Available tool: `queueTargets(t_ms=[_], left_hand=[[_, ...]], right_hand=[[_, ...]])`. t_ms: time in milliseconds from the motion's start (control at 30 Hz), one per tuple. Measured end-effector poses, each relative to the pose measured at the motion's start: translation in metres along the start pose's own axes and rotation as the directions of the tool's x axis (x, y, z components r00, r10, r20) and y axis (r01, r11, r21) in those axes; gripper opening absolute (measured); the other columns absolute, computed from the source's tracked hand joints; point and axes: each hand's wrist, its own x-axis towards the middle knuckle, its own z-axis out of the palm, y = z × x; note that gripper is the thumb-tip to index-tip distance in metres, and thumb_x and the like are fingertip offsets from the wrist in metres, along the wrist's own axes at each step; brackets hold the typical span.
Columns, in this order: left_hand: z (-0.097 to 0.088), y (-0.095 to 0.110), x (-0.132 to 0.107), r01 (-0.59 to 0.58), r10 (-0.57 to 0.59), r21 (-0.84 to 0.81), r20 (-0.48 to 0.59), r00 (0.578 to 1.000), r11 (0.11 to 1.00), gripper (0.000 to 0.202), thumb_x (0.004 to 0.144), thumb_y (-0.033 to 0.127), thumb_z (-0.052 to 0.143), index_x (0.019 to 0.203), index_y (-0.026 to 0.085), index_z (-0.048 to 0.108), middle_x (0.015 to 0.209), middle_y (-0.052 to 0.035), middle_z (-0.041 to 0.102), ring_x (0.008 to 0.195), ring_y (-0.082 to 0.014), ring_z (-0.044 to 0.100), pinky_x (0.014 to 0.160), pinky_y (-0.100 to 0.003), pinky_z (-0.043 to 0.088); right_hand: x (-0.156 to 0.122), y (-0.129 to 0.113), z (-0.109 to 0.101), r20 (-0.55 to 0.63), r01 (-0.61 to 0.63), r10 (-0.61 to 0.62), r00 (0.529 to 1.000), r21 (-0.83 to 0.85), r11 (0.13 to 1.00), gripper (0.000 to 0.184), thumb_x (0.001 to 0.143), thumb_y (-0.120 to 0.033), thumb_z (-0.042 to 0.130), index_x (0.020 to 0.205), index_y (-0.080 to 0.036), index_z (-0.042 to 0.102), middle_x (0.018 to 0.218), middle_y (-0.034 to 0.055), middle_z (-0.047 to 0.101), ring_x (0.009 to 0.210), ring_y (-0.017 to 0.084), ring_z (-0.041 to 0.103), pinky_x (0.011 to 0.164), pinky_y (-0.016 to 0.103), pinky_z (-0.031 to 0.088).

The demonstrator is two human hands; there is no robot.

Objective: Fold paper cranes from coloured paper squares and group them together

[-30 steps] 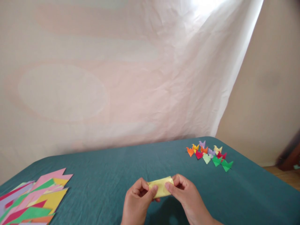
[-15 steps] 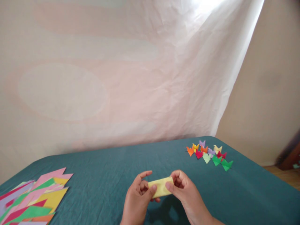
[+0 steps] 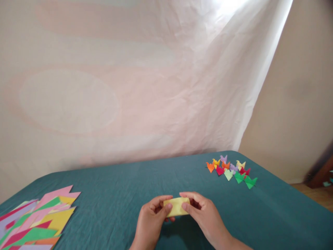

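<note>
A folded strip of yellow paper (image 3: 177, 207) is held level just above the table, near the front. My left hand (image 3: 153, 217) pinches its left end, thumb on the near face and index finger along the top edge. At the other end my right hand (image 3: 205, 215) grips the paper the same way, its index finger raised over the top corner. The fingers behind the paper are partly hidden.
Dark green cloth covers the table (image 3: 117, 194). Loose sheets of coloured paper (image 3: 39, 222) lie in a pile at the left. Several small folded paper birds (image 3: 229, 174) stand in rows at the back right. A pale sheet (image 3: 145, 86) hangs behind.
Both index fingers have moved in toward the paper's top edge. The yellow paper has turned from a slight tilt to nearly level.
</note>
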Motion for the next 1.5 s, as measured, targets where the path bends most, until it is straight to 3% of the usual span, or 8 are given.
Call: queueTargets(t_ms=[433, 567, 700, 900, 1067, 1233, 1500], left_hand=[[-0.001, 0.001, -0.001, 0.009, -0.009, -0.001, 0.013, 1.000, 1.000, 0.033, 0.068, 0.038, 0.072, 0.091, 0.013, 0.069, 0.072, -0.0046, 0.070, 0.056, -0.0165, 0.063, 0.056, -0.025, 0.049], [-0.002, 0.006, -0.002, -0.007, 0.006, 0.057, 0.022, 1.000, 0.998, 0.024, 0.072, 0.035, 0.068, 0.084, 0.014, 0.067, 0.066, -0.0021, 0.067, 0.054, -0.0151, 0.062, 0.056, -0.023, 0.046], [-0.003, 0.010, -0.003, -0.083, 0.073, 0.142, 0.072, 0.995, 0.986, 0.014, 0.073, 0.028, 0.067, 0.076, 0.015, 0.062, 0.061, 0.0017, 0.062, 0.056, -0.0118, 0.058, 0.051, -0.018, 0.041], [0.002, 0.001, -0.008, 0.044, -0.091, 0.189, 0.246, 0.965, 0.981, 0.028, 0.081, 0.038, 0.058, 0.090, 0.012, 0.065, 0.064, -0.0052, 0.067, 0.046, -0.0131, 0.060, 0.042, -0.018, 0.038], [0.008, -0.002, -0.013, 0.067, -0.101, 0.174, 0.196, 0.975, 0.982, 0.032, 0.083, 0.039, 0.054, 0.090, 0.010, 0.065, 0.053, -0.0041, 0.065, 0.035, -0.0078, 0.048, 0.039, -0.016, 0.033], [0.010, -0.001, -0.011, 0.035, -0.066, 0.182, 0.170, 0.983, 0.983, 0.033, 0.083, 0.036, 0.054, 0.098, 0.009, 0.064, 0.054, -0.0030, 0.063, 0.040, -0.0090, 0.050, 0.043, -0.017, 0.034], [0.007, -0.005, -0.010, -0.007, -0.040, 0.250, 0.183, 0.982, 0.968, 0.032, 0.085, 0.034, 0.051, 0.102, 0.009, 0.063, 0.055, -0.0010, 0.060, 0.045, -0.0105, 0.051, 0.047, -0.020, 0.035]], right_hand=[[0.000, 0.000, -0.001, 0.023, -0.015, 0.014, 1.000, 0.033, 0.999, 0.034, 0.078, -0.036, 0.064, 0.107, -0.019, 0.065, 0.078, 0.0020, 0.061, 0.069, 0.017, 0.055, 0.063, 0.027, 0.044], [0.000, 0.000, -0.001, 0.002, -0.012, 0.012, 1.000, 0.020, 1.000, 0.031, 0.080, -0.036, 0.061, 0.105, -0.019, 0.063, 0.076, 0.0011, 0.058, 0.069, 0.017, 0.054, 0.062, 0.026, 0.044], [-0.001, -0.002, 0.000, -0.006, -0.005, 0.005, 1.000, -0.025, 1.000, 0.027, 0.079, -0.029, 0.061, 0.104, -0.019, 0.062, 0.073, -0.0014, 0.054, 0.066, 0.015, 0.053, 0.061, 0.025, 0.043], [-0.004, -0.004, 0.005, 0.006, 0.115, -0.116, 0.993, -0.184, 0.976, 0.023, 0.080, -0.026, 0.061, 0.102, -0.021, 0.065, 0.070, -0.0022, 0.055, 0.065, 0.014, 0.054, 0.063, 0.024, 0.044], [-0.006, -0.007, 0.006, -0.040, 0.151, -0.171, 0.984, -0.301, 0.942, 0.026, 0.088, -0.033, 0.053, 0.107, -0.021, 0.067, 0.082, 0.0040, 0.064, 0.074, 0.018, 0.060, 0.067, 0.026, 0.046], [-0.009, -0.010, 0.005, -0.005, 0.225, -0.248, 0.969, -0.406, 0.886, 0.030, 0.094, -0.033, 0.045, 0.110, -0.022, 0.068, 0.078, 0.0035, 0.063, 0.070, 0.016, 0.060, 0.065, 0.025, 0.045], [-0.009, -0.009, 0.006, 0.007, 0.252, -0.272, 0.962, -0.398, 0.882, 0.030, 0.094, -0.031, 0.044, 0.111, -0.023, 0.067, 0.077, 0.0027, 0.064, 0.071, 0.015, 0.061, 0.066, 0.024, 0.045]])
